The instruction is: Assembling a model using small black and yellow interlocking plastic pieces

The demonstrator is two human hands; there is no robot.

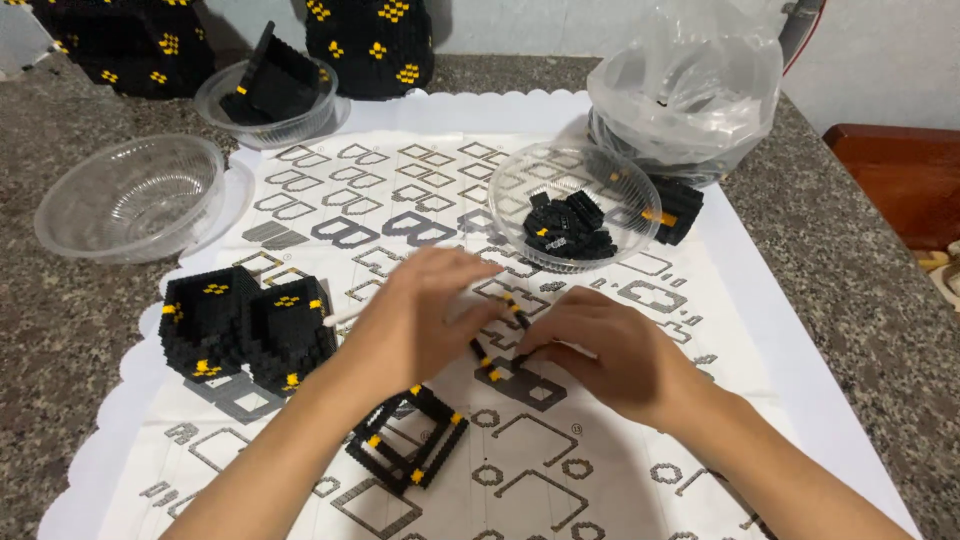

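Where the speckled granite counter (60,330) met the far left edge, an empty clear plastic bowl (130,195) sat, ribbed and round. Behind it, a second clear bowl (265,100) held a black slab of small bricks tilted on edge. Black brick blocks with yellow studs (120,45) stood along the back. Just right of the empty bowl, two stepped black brick blocks (245,325) rested on the white instruction sheet (400,190), printed with grey outlines and laid over a scalloped white mat.

Left hand (415,320): fingers curled, tips pinched on the upper end of a thin black-and-yellow brick strip (497,345). Right hand (610,350): fingers bent, tips closed on the same strip lower down. Strip held slanted just above the sheet, mid-frame, between both hands.

Below the left hand, a square open frame of black bricks with yellow corners (408,440) lay flat.

Farther right, a clear bowl (575,205) held a heap of loose black bricks. Beside it, a small black block with a yellow stripe (675,210). Behind, a crumpled clear plastic bag (690,85), dark pieces inside, indistinct.
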